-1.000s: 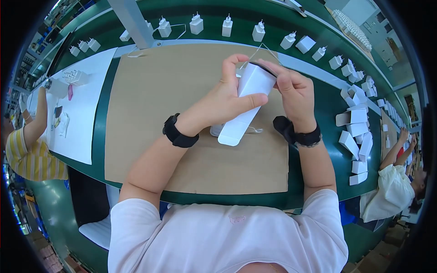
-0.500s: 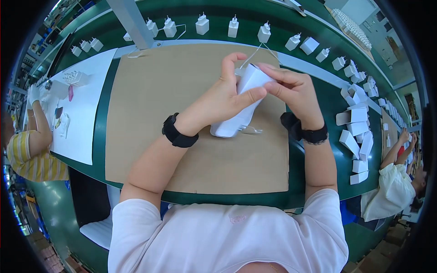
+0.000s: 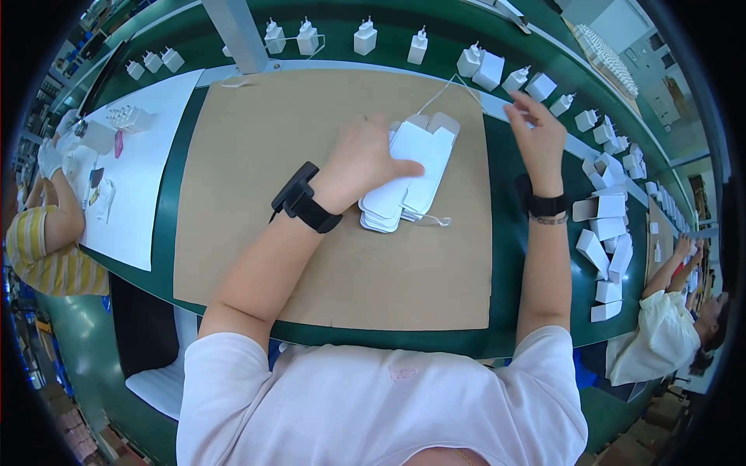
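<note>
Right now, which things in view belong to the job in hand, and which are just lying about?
Likely in the job:
flat white cartons under the left hand
brown cardboard beneath them
white boxes, piled at right
white plugs, lined up behind

Probably just about:
pink item, far left
black chair, lower left
</note>
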### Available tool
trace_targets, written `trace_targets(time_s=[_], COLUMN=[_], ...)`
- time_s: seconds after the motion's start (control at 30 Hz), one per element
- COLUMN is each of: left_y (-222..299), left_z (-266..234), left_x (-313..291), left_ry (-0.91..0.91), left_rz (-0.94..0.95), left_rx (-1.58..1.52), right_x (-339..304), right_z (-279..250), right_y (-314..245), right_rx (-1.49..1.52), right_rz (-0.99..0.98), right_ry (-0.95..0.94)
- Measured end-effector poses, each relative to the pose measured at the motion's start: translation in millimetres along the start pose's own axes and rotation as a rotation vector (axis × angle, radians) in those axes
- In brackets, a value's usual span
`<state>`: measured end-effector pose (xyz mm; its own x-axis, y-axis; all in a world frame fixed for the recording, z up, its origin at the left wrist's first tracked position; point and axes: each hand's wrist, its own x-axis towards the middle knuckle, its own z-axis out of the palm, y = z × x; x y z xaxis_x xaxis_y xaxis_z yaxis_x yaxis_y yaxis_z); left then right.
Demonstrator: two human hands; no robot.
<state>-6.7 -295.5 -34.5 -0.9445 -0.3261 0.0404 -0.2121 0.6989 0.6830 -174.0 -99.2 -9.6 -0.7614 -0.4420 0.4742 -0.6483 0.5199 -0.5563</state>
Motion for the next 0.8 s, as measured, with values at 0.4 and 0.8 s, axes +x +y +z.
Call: trace_targets(time_s=[0.4,0.8], left_y=[-2.5,13.9], left_z=[1.1,-11.2], left_x=[0.8,-2.9], left_ry=[0.070,0.048], left_rz=[0.048,0.086], left_rx=[0.019,-0.435], right_x=[-27.7,-39.7], right_z=[18.7,25.9], right_y=[-46.1,-70.4], right_rx=[0.109,0.284], right_rz=[0.023,0.059], right_ry=[-0.456,-0.381])
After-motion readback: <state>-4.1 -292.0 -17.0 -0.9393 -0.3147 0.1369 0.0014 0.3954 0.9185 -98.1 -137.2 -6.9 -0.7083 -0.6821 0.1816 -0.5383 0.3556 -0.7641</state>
